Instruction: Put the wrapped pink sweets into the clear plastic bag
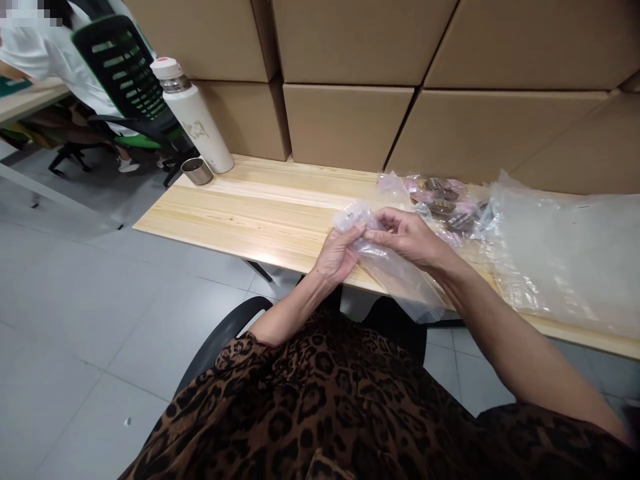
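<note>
- A small clear plastic bag (387,267) is pinched at its upper end between the thumb and fingers of the left hand (340,253) and those of the right hand (407,235); the fingertips of both hands are closed together on the film and meet at the same spot.
- The left hand is turned palm inward with its wrist bent up, and its forearm rises from the lap; the right forearm is stretched in from the lower right, its hand curled over the bag's top.
- The bag is held just above the near edge of the wooden table (260,213); its long axis runs from the pinched end down and to the right, and the loose end hangs past the table's edge.
- Two hands and one held bag are counted.
- On the table, just behind the right hand, a pile of packets with dark contents (443,200) is seen; their number cannot be told.
- To the right of that, a large sheet of clear plastic (565,253) is spread on the table.
- At the table's far left corner one white flask (193,117) and one metal cup (197,171) are stood.
- Behind the table, cardboard boxes (350,87) are stacked.
</note>
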Motion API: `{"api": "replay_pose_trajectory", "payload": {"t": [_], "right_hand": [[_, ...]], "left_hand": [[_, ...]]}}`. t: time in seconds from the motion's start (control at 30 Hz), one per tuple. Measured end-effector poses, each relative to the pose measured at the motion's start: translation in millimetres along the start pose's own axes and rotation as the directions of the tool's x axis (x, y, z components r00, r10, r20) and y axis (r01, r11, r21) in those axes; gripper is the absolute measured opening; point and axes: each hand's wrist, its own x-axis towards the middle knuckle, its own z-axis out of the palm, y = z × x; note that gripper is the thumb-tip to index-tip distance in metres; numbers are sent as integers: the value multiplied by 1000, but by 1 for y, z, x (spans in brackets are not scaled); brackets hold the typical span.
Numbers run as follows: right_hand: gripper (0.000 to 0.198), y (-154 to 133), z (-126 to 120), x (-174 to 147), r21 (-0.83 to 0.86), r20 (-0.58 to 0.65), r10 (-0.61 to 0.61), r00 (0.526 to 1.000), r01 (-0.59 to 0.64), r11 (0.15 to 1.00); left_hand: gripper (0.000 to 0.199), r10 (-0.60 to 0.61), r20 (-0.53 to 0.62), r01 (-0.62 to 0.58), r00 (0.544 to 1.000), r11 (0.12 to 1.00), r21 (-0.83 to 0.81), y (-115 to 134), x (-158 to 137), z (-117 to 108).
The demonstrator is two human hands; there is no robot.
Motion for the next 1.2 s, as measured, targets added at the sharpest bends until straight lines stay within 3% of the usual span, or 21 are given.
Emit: {"api": "replay_pose_trajectory", "payload": {"t": [0.03, 0.1, 0.2, 0.3, 0.37, 0.47, 0.63, 0.77, 0.87, 0.97, 1.07, 1.2], "right_hand": [[46, -1, 0, -3, -169, -75, -65, 995, 52, 984], [48, -4, 7, -14, -472, -166, -240, 956, 136, 871], [57, -6, 30, -35, -699, -65, -411, 909, 252, 669], [70, 0, 56, -50, -783, 6, -430, 903, 271, 559], [76, 8, 66, -53, -823, -37, -427, 903, 215, 526], [74, 19, 68, -50, -837, -93, -426, 900, 162, 523], [66, 26, 56, -39, -819, -131, -497, 858, 188, 542], [62, 16, 42, -42, -705, -124, -547, 828, 314, 635], [53, 1, 27, -46, -453, -132, -446, 885, 346, 822], [46, -10, 9, -45, -87, -122, -249, 961, 239, 967], [50, -16, -6, -39, 198, -71, -101, 992, 113, 974], [50, -25, -22, -29, 301, -27, -45, 999, 51, 952]], "left_hand": [[26, 19, -27, -19, 999, 1000, -5, -2, 1, 1], [27, 73, -87, -75, 993, 997, -15, -6, 3, 3], [24, 149, -180, -159, 972, 987, -39, -12, 5, 6], [15, 140, -204, -156, 969, 985, -68, -12, 2, 10], [6, 84, -153, -99, 985, 990, -97, -7, -4, 12], [26, 14, -53, -20, 998, 993, -113, 1, -14, 12], [40, 29, 45, -28, 999, 999, -30, 2, -21, 5], [26, 66, 77, -63, 995, 997, -37, -1, -18, 2], [17, 96, 120, -97, 988, 995, 4, 0, -15, 2], [25, 92, 203, -103, 975, 994, 45, 1, -13, 5], [36, 65, 240, -92, 968, 990, 103, 2, -11, 10], [44, 69, 248, -119, 966, 974, 191, 4, -11, 16]]}}
